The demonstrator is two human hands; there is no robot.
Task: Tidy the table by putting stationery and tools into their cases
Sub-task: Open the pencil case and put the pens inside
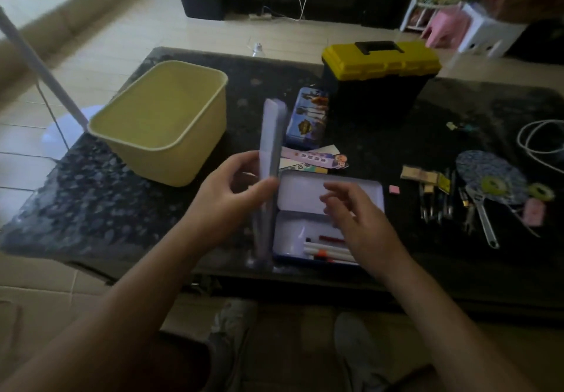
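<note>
The left hand (235, 190) pinches the upright lid (270, 144) at the left edge of the open pencil tin (291, 234), thumb in front, fingers behind, while the right hand (357, 217) hovers loosely bent and empty just above the pens (328, 249) inside the tin.

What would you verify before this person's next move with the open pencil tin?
1. Lid held: the left hand grips the pale upright metal lid. Ok.
2. Other hand free: the right hand hovers over the blue-edged metal pencil tin and appears to hold nothing. Ok.
3. Contents seated: the white pens lie inside the tin. Whether any rises above the rim: cannot tell.
4. Stationery all in: the small pink eraser and printed paper bookmarks lie outside on the table. Not ok.
5. Tools packed: the silver wrench lies loose and the yellow-lidded black toolbox is closed. Not ok.
</note>
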